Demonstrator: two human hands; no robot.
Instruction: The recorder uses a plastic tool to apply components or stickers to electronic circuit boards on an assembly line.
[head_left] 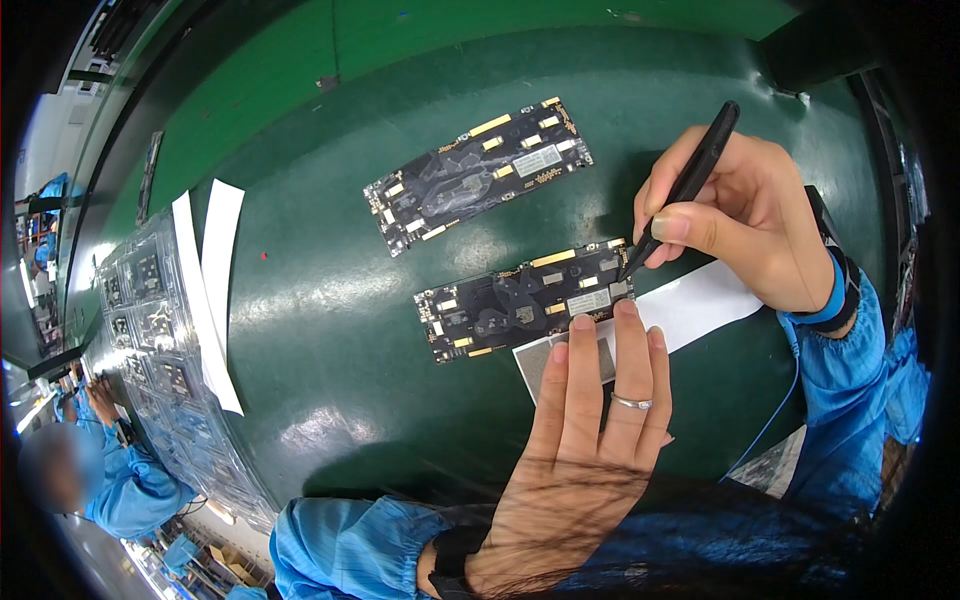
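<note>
Presently, right hand (755, 215) is closed in pen-like grip on black slim tool (697, 170), its tip at right end of lower dark circuit board (515, 300). Left hand (600, 430) is rather flat, fingers stretched and slightly apart, not grasping; fingertips rest along lower right edge of same board, over white strip (705, 305) with grey patches. Board lies on green table (330, 340), just below second circuit board (475, 180). Clear plastic tray (225, 440) is at left.
</note>
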